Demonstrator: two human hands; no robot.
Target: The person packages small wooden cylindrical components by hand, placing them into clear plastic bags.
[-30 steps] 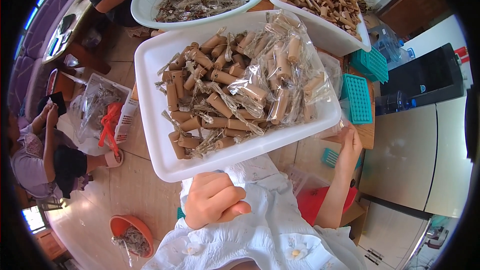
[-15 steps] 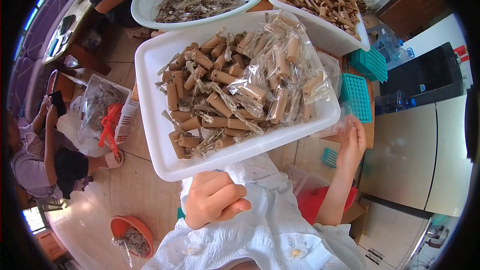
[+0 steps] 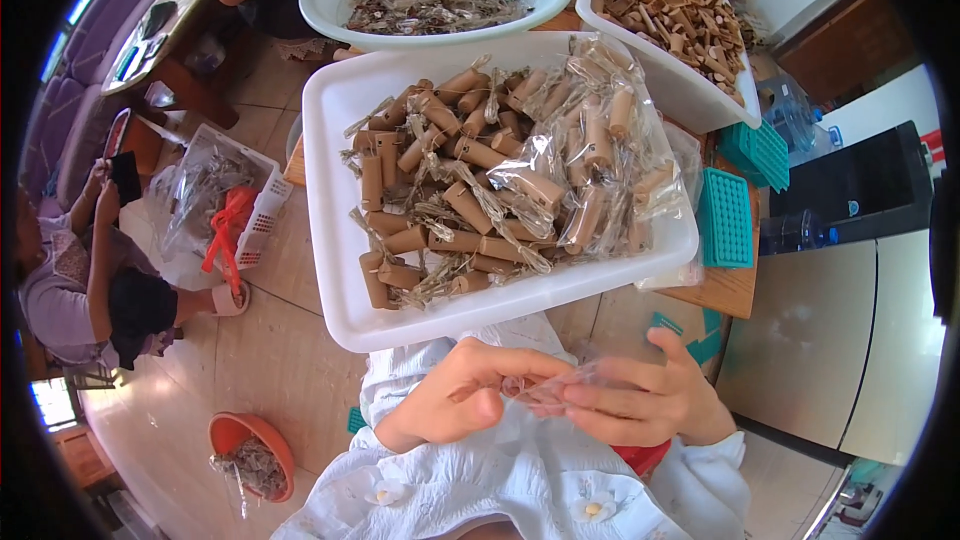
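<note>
My left hand (image 3: 465,392) and my right hand (image 3: 655,395) meet over my lap, just below the front rim of a white plastic tub (image 3: 470,325). Between them stretches a thin clear plastic bag (image 3: 548,392), gripped by the fingers of both hands; the right fingers are slightly blurred. Inside the tub lie many brown cork-like cylinders (image 3: 465,205) with coiled clear wire strands attached. At the tub's right side, clear plastic bags (image 3: 540,185) hold more of these cylinders.
Behind the tub stand a pale green basin (image 3: 555,0) of wire strands and a white bin (image 3: 715,115) of brown pieces. Teal racks (image 3: 728,220) sit on the table's right. On the floor at left are a white basket (image 3: 265,215), an orange bucket (image 3: 285,440) and a seated person (image 3: 80,280).
My right hand has come from the table's right edge down to my lap, bringing the clear plastic bag. My left hand has opened from a loose fist and taken the bag's other side.
</note>
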